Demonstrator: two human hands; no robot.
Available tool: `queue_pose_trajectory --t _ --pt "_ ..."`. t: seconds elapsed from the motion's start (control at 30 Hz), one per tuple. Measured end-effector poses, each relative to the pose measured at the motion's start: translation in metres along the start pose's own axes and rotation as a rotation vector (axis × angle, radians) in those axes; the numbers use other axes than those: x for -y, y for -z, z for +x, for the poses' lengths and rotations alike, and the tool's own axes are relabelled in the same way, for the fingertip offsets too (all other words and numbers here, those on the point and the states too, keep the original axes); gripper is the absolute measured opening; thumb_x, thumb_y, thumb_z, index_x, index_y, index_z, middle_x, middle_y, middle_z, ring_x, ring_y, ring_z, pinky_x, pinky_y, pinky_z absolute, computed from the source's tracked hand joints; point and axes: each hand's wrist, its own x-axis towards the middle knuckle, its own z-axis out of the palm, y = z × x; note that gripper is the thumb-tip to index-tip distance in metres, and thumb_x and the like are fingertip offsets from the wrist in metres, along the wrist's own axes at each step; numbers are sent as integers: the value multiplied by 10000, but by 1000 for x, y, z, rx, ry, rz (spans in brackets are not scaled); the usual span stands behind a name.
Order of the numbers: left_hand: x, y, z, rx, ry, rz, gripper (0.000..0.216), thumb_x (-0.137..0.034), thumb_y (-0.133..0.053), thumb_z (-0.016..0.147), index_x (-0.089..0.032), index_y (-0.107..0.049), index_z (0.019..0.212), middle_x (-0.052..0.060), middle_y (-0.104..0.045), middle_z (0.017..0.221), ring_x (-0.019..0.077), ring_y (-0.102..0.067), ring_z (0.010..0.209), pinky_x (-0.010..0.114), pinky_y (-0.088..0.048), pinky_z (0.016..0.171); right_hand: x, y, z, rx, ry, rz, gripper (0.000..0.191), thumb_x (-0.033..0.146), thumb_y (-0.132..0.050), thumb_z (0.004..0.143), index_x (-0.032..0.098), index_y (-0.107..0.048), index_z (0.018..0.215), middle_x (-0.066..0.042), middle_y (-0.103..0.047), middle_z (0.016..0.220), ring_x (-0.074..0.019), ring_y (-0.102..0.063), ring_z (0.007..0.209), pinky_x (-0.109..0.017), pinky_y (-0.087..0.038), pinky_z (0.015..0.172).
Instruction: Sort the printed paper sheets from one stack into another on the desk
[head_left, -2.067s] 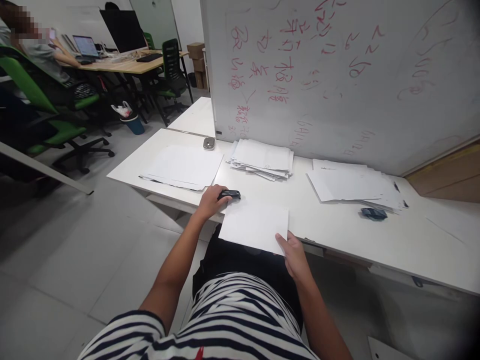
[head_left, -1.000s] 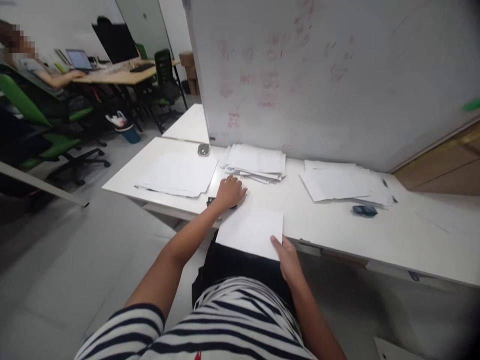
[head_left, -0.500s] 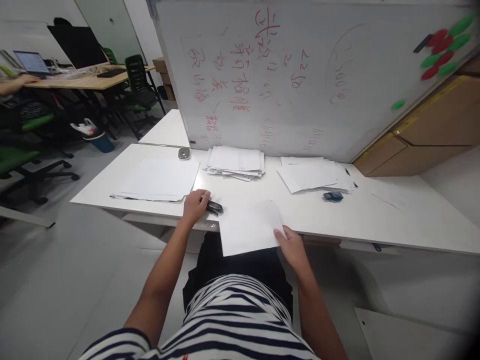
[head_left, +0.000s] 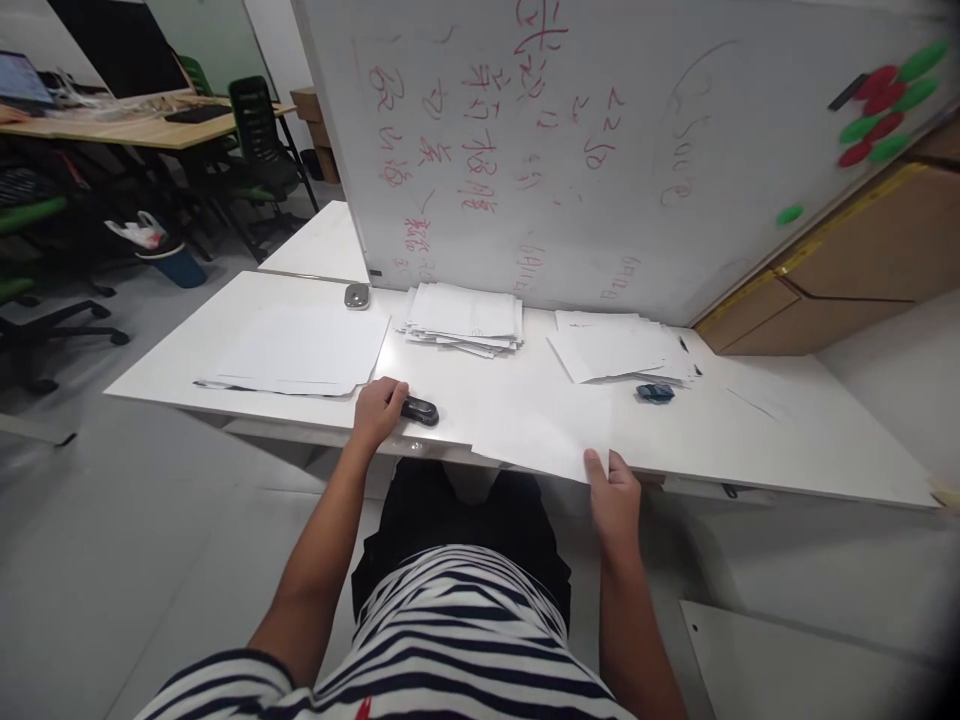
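My left hand (head_left: 379,408) is closed around one end of a black stapler (head_left: 420,410) at the front edge of the white table. Between thumb and fingers, my right hand (head_left: 613,492) pinches the near right corner of white paper (head_left: 544,432), which lies partly over the table's edge. Whether it is one sheet or more, I cannot tell. To the left of my left hand lies a broad pile of white paper (head_left: 300,345). Farther back is a thick, uneven stack of papers (head_left: 465,312). Another spread of papers (head_left: 615,345) lies beyond my right hand, near a small dark blue item (head_left: 655,393).
A whiteboard (head_left: 480,150) with red writing rises behind the table (head_left: 495,375). Cardboard boxes (head_left: 847,260) stand at the right. A small grey square object (head_left: 357,295) sits at the back left. Beyond are a desk, chair and blue bin (head_left: 174,262).
My right hand has carried the paper rightward, away from the stapler, and the paper lies flatter over the table edge. My left hand still grips the stapler. The view has shifted slightly.
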Motion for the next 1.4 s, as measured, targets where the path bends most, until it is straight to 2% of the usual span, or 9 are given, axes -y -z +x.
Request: queue_pose_trajectory --t 0.33,0.57,0.63,0.73,0.87,0.97,1.1,1.27,1.4 --pt "-5 6 -4 75 -155 -76 336 -527 -517 841 -239 -621 981 53 -637 1109 238 -514 1130 400 -389 1002 2 -30 14 74 -29 138 455 582 -566 785 171 -660 955 -47 -674 854 -199 -565 777 -322 -450 749" --pt "-7 6 -5 187 -374 -20 546 -606 -663 701 -235 -588 1095 86 -598 1145 262 -506 1106 401 -412 957 63 -98 110 126 88 325 440 566 -573 774 175 -636 965 -50 -672 890 -167 -585 736 -303 -476 694" --pt "-7 3 -5 186 -349 5 507 -614 -640 718 -228 -595 1044 82 -611 1062 250 -536 1016 390 -432 884 77 -129 143 129 79 214 479 571 -491 806 156 -618 1009 -68 -668 879 -172 -585 691 -321 -482 665" --pt "-7 -1 -6 143 -288 45 481 -627 -622 727 -210 -598 967 71 -607 944 230 -547 900 366 -434 781 86 -173 173 101 196 -82 488 492 -415 852 125 -576 1130 -148 -642 1092 -255 -586 972 -436 -444 890" --pt "-3 -6 -8 80 -230 95 468 -630 -621 729 -207 -599 930 69 -595 898 231 -542 874 362 -417 756 75 -201 175 58 322 -521 681 393 -458 831 114 -285 1428 -206 -290 1502 -341 -200 1395 -620 -137 1083" --pt "1 -8 -10 60 -193 101 480 -647 -615 724 -207 -601 918 73 -594 880 235 -545 870 362 -411 757 57 -190 169 -3 358 -640 697 398 -381 868 124 -167 1472 -190 -153 1556 -322 -58 1439 -631 -103 1086" --pt "5 -10 -10 0 -145 124 495 -673 -592 726 -212 -589 907 72 -593 850 235 -556 850 347 -409 740 28 -145 175 -74 347 -735 616 391 -336 886 177 -234 1455 -146 -111 1574 -301 -7 1446 -625 -79 1088" --pt "7 -11 -6 -20 -201 210 471 -675 -555 752 -230 -584 901 72 -606 852 251 -570 852 353 -414 739 -8 -87 196 -56 129 -824 724 468 -417 859 151 -200 1473 -192 -163 1556 -319 -77 1435 -633 -68 1077" --pt "7 -13 -5 -14 -250 279 458 -669 -538 769 -232 -576 899 70 -609 831 250 -569 820 357 -410 720 -23 -71 200 -35 130 -779 785 529 -417 861 152 -131 1487 -178 -261 1532 -281 -167 1423 -609 -61 1091"
